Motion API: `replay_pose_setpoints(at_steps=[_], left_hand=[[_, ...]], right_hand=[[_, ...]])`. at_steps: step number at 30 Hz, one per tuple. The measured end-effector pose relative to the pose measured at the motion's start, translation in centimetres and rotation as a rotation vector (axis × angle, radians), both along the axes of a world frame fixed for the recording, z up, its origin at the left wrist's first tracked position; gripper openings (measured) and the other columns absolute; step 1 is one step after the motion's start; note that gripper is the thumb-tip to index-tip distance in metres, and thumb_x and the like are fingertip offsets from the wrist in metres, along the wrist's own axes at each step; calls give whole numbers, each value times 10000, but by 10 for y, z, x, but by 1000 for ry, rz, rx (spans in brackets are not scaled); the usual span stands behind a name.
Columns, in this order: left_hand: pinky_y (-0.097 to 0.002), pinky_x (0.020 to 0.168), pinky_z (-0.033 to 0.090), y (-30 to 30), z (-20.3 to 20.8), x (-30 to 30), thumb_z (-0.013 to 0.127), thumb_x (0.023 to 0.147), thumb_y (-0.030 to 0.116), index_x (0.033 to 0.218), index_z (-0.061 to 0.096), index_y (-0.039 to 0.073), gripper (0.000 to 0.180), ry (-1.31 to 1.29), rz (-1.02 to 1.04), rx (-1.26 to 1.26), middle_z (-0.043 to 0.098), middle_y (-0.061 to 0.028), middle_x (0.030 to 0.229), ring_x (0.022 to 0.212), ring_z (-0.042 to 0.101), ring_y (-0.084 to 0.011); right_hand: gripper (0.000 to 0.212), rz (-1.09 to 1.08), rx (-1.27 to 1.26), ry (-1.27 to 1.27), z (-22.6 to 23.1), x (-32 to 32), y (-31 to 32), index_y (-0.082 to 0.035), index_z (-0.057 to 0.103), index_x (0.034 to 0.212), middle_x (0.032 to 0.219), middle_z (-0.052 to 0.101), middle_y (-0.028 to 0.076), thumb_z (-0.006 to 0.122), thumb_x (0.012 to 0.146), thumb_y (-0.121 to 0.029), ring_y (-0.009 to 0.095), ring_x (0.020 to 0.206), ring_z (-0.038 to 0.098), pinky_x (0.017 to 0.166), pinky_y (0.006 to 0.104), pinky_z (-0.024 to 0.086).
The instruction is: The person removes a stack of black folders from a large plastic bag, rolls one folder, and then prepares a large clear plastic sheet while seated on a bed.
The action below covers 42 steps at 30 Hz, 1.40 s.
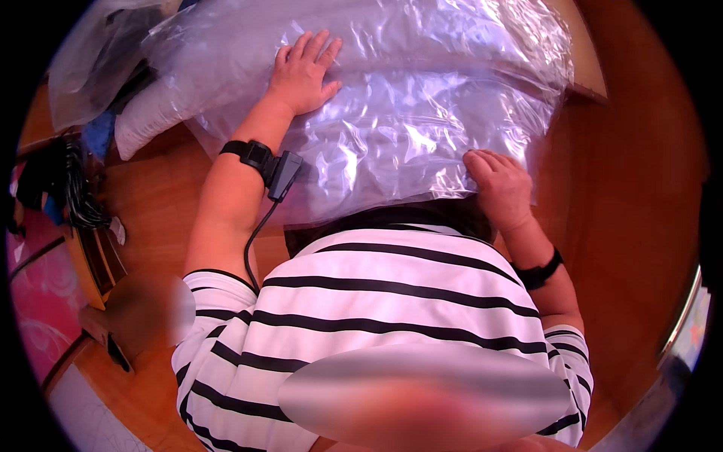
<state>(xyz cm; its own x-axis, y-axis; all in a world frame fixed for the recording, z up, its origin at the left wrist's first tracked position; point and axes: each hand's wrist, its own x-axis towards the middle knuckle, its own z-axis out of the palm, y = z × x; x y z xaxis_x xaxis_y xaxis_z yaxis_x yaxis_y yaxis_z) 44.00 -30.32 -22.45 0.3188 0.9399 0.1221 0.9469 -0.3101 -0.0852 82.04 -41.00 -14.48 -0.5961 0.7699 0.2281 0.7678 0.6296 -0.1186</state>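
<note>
A large clear plastic bag [361, 151] lies across my front, shiny and creased, its near edge at my lap. My left hand [301, 79] rests flat on it with the fingers spread. At the bag's near right part, my right hand [503, 187] has its fingers curled together on the plastic; the fingertips are partly hidden. A long white padded thing like a pillow [151, 113] shows its end at the left, and its rest runs under or inside the plastic; I cannot tell which.
More loose clear plastic [94, 64] lies at the far left, beside a blue cloth-like thing [98, 135]. Dark striped fabric [83, 188] and a light shoe [118, 230] appear further left. A board [591, 56] borders the bag at the far right, above the reddish-brown wooden floor [617, 188].
</note>
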Motion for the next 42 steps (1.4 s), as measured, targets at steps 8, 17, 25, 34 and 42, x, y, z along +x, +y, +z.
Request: replay_pose_setpoints(at_steps=[8,17,25,34,42], left_hand=[[-482,1177,243,-2,49,-35,639,899,395,1519,386,184,702,-236,-223,-219,342,-74,1584,1470,272,-320],[-333,1124,340,-101,112,-187,544,979,153,1330,600,22,379,-768,149,-527,588,-116,1380,1314,504,-211],[-407,1112,372,-30,111,-111,564,926,110,1337,594,60,416,-528,-274,-203,592,-151,1353,1319,484,-326],[-389,1084,380,17,31,-137,433,1043,307,1324,620,91,401,-790,-196,-985,578,-105,1387,1233,521,-266],[-349,1129,324,-21,84,-232,438,1029,481,1459,413,-50,684,-1885,213,-944,476,-165,1475,1342,463,-234]], right_hand=[[265,-68,-155,68,108,7,44,-136,671,1030,879,701,117,561,822,-15,349,825,671,660,427,522],[394,-10,-259,60,127,-10,92,-91,656,1049,879,679,173,604,694,70,406,852,641,703,458,497],[407,-36,-397,-16,128,-27,113,-75,660,1041,871,672,199,575,678,89,422,865,636,723,448,505],[171,-118,-633,153,120,-25,222,28,667,987,806,700,132,569,847,36,205,786,713,731,351,534],[224,279,-687,-461,-14,-94,504,-55,727,857,862,724,112,616,821,-246,240,826,690,709,359,536]])
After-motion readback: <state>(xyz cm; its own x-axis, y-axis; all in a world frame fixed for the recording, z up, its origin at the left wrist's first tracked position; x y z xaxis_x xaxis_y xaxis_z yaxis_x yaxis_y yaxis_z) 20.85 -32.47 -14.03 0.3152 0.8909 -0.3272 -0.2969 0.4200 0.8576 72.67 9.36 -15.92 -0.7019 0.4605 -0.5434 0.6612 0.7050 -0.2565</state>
